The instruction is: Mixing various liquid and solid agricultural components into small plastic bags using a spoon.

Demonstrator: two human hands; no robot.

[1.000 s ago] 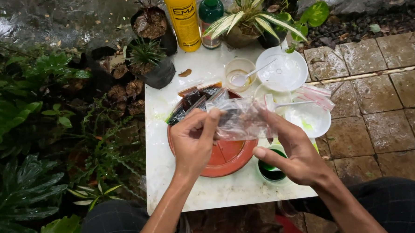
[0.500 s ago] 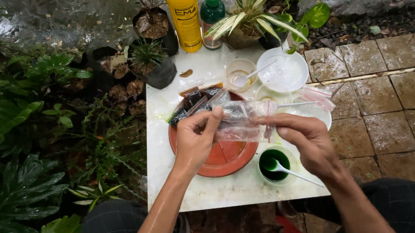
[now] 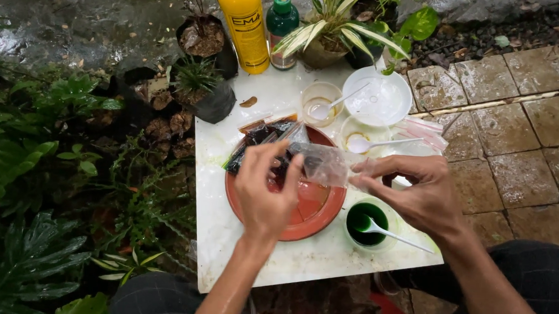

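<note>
From your head camera, you look down at a small white table (image 3: pixel 256 263) with wet green plants on its left and stone tiles on its right. Your left hand (image 3: pixel 266 194) and your right hand (image 3: pixel 419 194) hold a clear plastic bag (image 3: pixel 322 164) between them. Each hand pinches one end of the bag with its fingers closed on it. The bag hangs just above a round orange plate (image 3: pixel 317 218) in the middle of the table. Dark packets (image 3: pixel 258 140) lie on the far left rim of the plate. Near your right hand sits a cup of green liquid (image 3: pixel 366 222) with a white spoon (image 3: pixel 392 233) in it. Farther away are a white bowl (image 3: pixel 382 97) and two clear cups with spoons. At the far edge stand a yellow bottle (image 3: pixel 244 27) and a green bottle (image 3: pixel 282 28).
</note>
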